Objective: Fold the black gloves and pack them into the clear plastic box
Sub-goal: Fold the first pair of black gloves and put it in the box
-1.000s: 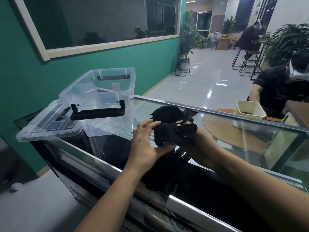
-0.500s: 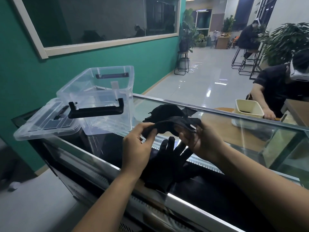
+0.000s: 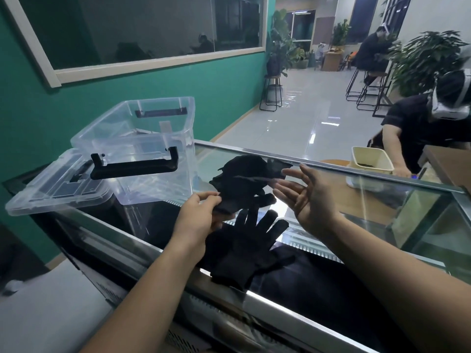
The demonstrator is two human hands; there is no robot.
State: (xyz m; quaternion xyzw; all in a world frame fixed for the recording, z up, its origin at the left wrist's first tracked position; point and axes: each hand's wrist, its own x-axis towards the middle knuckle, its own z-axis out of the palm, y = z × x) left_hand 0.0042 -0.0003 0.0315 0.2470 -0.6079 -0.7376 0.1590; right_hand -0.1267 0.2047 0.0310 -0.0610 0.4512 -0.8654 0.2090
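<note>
Since half a second ago the right hand (image 3: 309, 200) has let go of the folded glove (image 3: 239, 193) and drawn off to the right; both hands held it then.

Left to right:
- Lid (image 3: 54, 192): clear, lying flat at the far left of the surface (image 3: 331, 296), its edge against the box.
- Box (image 3: 142, 146): clear, open at the top, black handle facing the camera. Nothing visible inside.
- Left hand (image 3: 197, 221): closed in a pinch on the near corner of the folded glove, which it alone now carries, raised off the surface just right of the box.
- Flat glove (image 3: 251, 247): spread with fingers fanned away from the camera, lying on the surface below the folded one, unfolded.
- Dark heap (image 3: 244, 166): more black fabric behind the folded glove; count cannot be told.
- Right hand: open, palm turned in, fingers spread, holding nothing, just right of the folded glove.

Judgement: the fold on this glove looks finished, and the one-handed hold suggests it is ready to go left into the box. Task is early: the box is empty, and at least one glove is unfolded. The loose fold could open in the pinch.
</note>
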